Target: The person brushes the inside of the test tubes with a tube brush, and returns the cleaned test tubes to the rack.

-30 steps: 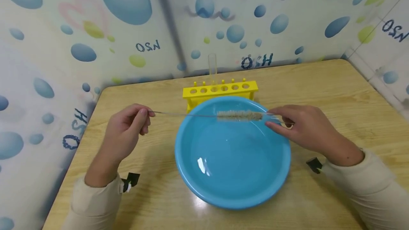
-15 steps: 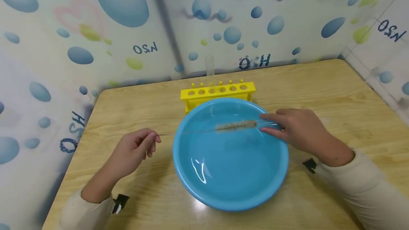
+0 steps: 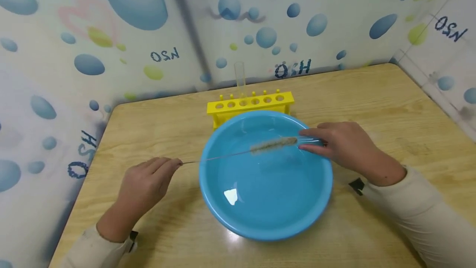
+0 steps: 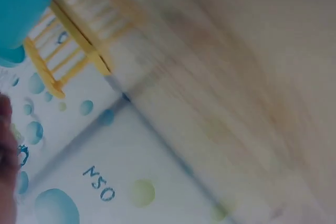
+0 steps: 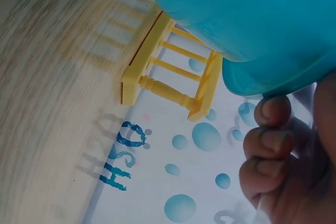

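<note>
In the head view my left hand (image 3: pixel 146 183) pinches the thin wire handle of a test tube brush (image 3: pixel 273 145), left of the blue basin (image 3: pixel 260 206). The brush slants up to the right above the basin, its pale bristles blurred. Over the basin's right rim, my right hand (image 3: pixel 346 146) holds a clear test tube (image 3: pixel 308 139) between thumb and fingers. The bristles meet the tube; how far they reach inside cannot be told. Curled fingers (image 5: pixel 273 142) show in the right wrist view. Only a sliver of the left hand (image 4: pixel 6 166) enters the left wrist view.
Behind the basin stands a yellow test tube rack (image 3: pixel 251 103), with one clear tube (image 3: pixel 239 75) upright in it. All rest on a wooden table (image 3: pixel 160 127) against a patterned wall (image 3: pixel 122 73).
My left hand has moved down toward the near side and turned, so the brush has gone from nearly level to slanted. The right hand keeps hold of the test tube, shifting slightly left.
</note>
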The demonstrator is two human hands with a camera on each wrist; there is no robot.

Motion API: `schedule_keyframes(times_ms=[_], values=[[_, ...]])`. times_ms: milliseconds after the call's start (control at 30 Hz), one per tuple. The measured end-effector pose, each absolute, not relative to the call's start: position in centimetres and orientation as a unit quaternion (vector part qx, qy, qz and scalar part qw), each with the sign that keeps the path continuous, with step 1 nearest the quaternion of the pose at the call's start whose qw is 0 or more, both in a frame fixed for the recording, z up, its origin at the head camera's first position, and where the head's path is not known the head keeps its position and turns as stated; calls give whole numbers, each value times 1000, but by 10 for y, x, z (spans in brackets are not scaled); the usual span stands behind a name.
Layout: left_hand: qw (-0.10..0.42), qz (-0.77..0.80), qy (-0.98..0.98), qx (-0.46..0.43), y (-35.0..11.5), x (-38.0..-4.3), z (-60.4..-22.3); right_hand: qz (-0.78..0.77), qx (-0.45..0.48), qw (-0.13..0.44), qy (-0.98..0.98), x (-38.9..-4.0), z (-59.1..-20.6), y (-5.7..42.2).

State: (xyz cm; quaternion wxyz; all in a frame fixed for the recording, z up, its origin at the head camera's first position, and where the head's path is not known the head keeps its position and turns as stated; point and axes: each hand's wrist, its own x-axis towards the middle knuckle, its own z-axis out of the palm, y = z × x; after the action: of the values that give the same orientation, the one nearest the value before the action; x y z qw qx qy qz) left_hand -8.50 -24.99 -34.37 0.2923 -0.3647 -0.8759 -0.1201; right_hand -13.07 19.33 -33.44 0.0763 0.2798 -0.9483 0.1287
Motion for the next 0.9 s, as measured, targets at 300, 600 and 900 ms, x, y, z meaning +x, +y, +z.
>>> schedule_keyframes(times_ms=[300, 600, 900], values=[[-174, -410, -884, -143, -242, -82, -327, 87, 295, 103, -946, -128, -329, 193], [124, -187, -921, -317, -238, -78, -338, 102, 321, 108, -935, -133, -329, 194], [298, -142, -862, -384, -233, -83, -343, 107, 324, 99, -935, -134, -329, 196]])
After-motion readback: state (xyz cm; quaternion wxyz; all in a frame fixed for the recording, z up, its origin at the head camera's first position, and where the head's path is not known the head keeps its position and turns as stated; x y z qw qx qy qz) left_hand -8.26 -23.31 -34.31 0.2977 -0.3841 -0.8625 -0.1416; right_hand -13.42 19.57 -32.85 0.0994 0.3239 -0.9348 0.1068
